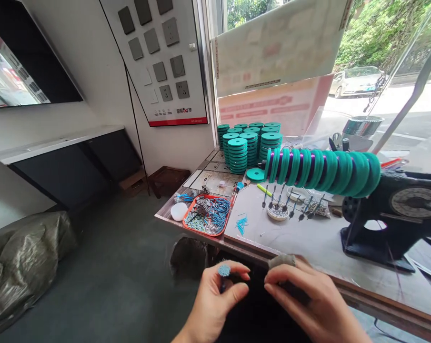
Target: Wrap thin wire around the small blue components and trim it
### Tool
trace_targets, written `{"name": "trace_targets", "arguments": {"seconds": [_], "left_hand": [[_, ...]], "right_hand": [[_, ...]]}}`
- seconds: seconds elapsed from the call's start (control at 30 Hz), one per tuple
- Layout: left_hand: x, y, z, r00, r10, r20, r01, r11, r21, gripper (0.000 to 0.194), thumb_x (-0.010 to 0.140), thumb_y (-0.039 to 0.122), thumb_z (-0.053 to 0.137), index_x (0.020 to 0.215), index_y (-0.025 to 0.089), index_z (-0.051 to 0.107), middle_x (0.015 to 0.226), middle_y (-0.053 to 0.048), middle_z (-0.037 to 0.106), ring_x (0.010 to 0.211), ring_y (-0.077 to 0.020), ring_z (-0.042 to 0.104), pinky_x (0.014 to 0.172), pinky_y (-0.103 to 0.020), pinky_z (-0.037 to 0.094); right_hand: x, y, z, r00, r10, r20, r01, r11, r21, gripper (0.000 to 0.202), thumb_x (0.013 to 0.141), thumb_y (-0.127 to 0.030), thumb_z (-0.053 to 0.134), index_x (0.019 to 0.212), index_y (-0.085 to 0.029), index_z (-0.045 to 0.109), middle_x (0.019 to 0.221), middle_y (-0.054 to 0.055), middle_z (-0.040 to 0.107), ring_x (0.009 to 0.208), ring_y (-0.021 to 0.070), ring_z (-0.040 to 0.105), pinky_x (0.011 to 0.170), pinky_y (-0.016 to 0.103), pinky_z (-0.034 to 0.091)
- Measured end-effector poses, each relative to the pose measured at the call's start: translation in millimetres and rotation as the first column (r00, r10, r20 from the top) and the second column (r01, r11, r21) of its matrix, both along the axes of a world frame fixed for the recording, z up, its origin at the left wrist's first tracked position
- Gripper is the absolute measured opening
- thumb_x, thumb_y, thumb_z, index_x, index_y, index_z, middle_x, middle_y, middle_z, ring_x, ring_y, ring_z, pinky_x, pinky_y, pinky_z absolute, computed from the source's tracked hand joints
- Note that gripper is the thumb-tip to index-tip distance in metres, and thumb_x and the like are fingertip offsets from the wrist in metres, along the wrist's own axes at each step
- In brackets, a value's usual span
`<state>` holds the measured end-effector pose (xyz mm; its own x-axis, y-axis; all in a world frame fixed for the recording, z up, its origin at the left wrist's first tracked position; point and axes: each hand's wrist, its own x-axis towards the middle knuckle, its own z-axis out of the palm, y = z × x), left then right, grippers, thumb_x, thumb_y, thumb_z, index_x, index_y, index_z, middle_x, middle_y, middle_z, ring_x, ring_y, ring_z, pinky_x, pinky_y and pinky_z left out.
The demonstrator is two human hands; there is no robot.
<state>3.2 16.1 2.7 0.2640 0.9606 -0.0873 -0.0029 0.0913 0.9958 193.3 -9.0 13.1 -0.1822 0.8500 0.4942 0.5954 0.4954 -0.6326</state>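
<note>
Both hands are in front of the table's near edge at the bottom. My left hand (218, 297) is curled around a bundle of thin blue pieces (224, 271), whose ends show above the fingers; its thumb and index tips are apart. My right hand (304, 293) has its thumb and index finger pinched together, with a greyish wrap (282, 260) on one finger. Anything between those fingertips is too small to make out. Beyond the hands, an orange tray (191, 227) holds blue strands and small silvery parts. Loose light-blue pieces (241, 224) lie to its right.
A black machine (370, 228) with a row of green spools (322, 170) stands at the right. Weighted threads hang over a bowl of beads (277, 213). Stacked green spools (237, 155) stand by the window. A white lid (179, 211) sits left of the tray.
</note>
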Motion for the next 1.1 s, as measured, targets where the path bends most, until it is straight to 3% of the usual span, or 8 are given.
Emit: {"name": "trace_targets", "arguments": {"seconds": [0.1,0.27,0.43,0.6,0.7,0.8,0.93,1.1], "left_hand": [[21,-10,-5.9,0.967,0.069,0.244,-0.046,0.994,-0.099,0.020,0.063,0.034,0.076,0.075,0.019,0.071,0.077,-0.001,0.061,0.047,-0.0043,0.035,0.043,-0.020,0.024],[38,-14,0.1,0.848,0.163,0.505,-0.055,0.973,-0.222,0.018,0.065,0.035,0.075,0.064,0.020,0.065,0.068,0.003,0.060,0.038,0.0011,0.023,0.039,-0.018,0.016],[31,-9,-7.9,0.870,0.153,0.469,-0.060,0.977,-0.207,0.027,0.068,0.043,0.071,0.075,0.017,0.066,0.056,0.003,0.058,0.035,0.0021,0.014,0.035,-0.015,0.013],[32,-13,-14.0,0.887,0.174,0.428,-0.115,0.980,-0.160,0.027,0.062,0.039,0.077,0.071,0.015,0.067,0.080,-0.004,0.066,0.036,0.0033,0.027,0.037,-0.017,0.014],[38,-16,-11.0,0.819,0.240,0.521,-0.125,0.961,-0.247,0.025,0.062,0.035,0.077,0.064,0.017,0.060,0.072,0.000,0.064,0.037,0.0017,0.027,0.038,-0.016,0.016],[36,-16,-8.5,0.792,0.181,0.583,-0.008,0.958,-0.287,0.033,0.064,0.041,0.074,0.062,0.019,0.051,0.052,0.006,0.052,0.036,-0.0004,0.021,0.037,-0.016,0.015],[12,-9,-5.0,0.951,-0.061,0.303,0.117,0.978,-0.171,0.037,0.071,0.045,0.067,0.060,0.017,0.045,0.043,0.008,0.038,0.038,-0.0022,0.024,0.039,-0.016,0.015],[-21,0,-4.0,0.996,-0.026,0.081,0.040,0.984,-0.174,0.042,0.071,0.050,0.065,0.062,0.018,0.040,0.047,0.009,0.036,0.042,-0.0027,0.020,0.040,-0.016,0.013]], "right_hand": [[-17,-9,-15.9,0.986,-0.019,-0.165,0.001,0.994,-0.110,0.015,0.086,-0.032,0.053,0.077,-0.024,0.062,0.070,-0.002,0.065,0.062,0.0130,0.061,0.057,0.021,0.047],[-25,-12,-27.5,0.956,-0.050,-0.290,0.008,0.990,-0.142,0.014,0.084,-0.033,0.054,0.076,-0.024,0.062,0.068,-0.002,0.065,0.062,0.0133,0.059,0.059,0.022,0.044],[-26,-11,-27.8,0.941,-0.100,-0.323,0.038,0.981,-0.192,0.016,0.084,-0.035,0.055,0.075,-0.025,0.063,0.069,-0.003,0.064,0.063,0.0141,0.058,0.060,0.024,0.043],[-28,-11,-30.6,0.946,-0.100,-0.309,0.039,0.980,-0.197,0.017,0.086,-0.035,0.053,0.075,-0.025,0.061,0.070,-0.004,0.064,0.064,0.0137,0.058,0.061,0.024,0.043],[-29,-8,-27.7,0.973,-0.055,-0.223,0.036,0.995,-0.091,0.011,0.086,-0.029,0.053,0.080,-0.024,0.060,0.070,-0.004,0.064,0.063,0.0123,0.058,0.061,0.023,0.043],[-28,-4,-20.2,1.000,0.003,-0.021,0.000,0.985,0.172,0.009,0.084,-0.018,0.054,0.077,-0.023,0.058,0.066,-0.004,0.062,0.059,0.0113,0.056,0.062,0.023,0.042],[-11,5,-7.3,0.967,-0.009,0.253,-0.103,0.899,0.427,0.029,0.090,-0.013,0.038,0.070,-0.021,0.058,0.060,-0.002,0.060,0.057,0.0129,0.052,0.073,0.031,0.041],[50,26,25.4,0.819,-0.105,0.564,-0.246,0.823,0.512,0.039,0.095,-0.013,0.026,0.087,-0.020,0.064,0.077,0.001,0.069,0.089,0.0189,0.057,0.098,0.039,0.029]]}}
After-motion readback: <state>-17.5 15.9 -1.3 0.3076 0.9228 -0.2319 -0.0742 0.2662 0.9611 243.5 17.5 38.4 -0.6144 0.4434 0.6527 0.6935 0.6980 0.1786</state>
